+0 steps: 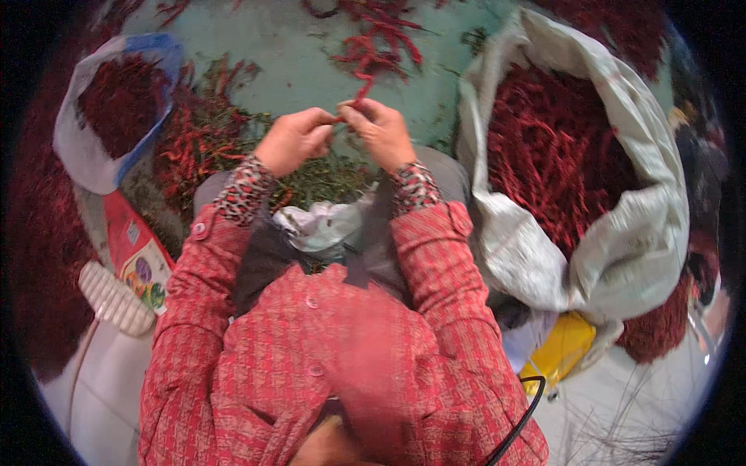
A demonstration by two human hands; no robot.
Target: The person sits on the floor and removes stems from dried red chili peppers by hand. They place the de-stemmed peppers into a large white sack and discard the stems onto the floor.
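Observation:
A wrinkled red chili pepper (pixel 365 87) is pinched between the thumb and fingers of my right hand (pixel 382 129). My left hand (pixel 297 140) meets it from the other side, its fingertips closed on the pepper's near end. Both hands are above my lap, close together. Beyond them, a loose pile of red chili peppers (pixel 379 49) lies on the green surface (pixel 280 43). Below the hands, green stems and bits (pixel 332 177) are heaped at the mouth of a white bag (pixel 326 224) between my knees.
A large white woven sack (pixel 518 256) full of red chilies stands at my right. On the left are a smaller white-and-blue sack (pixel 78 140) of chilies and a mixed heap of red and green chilies (pixel 192 151). A yellow bag (pixel 559 349) lies beside the large sack.

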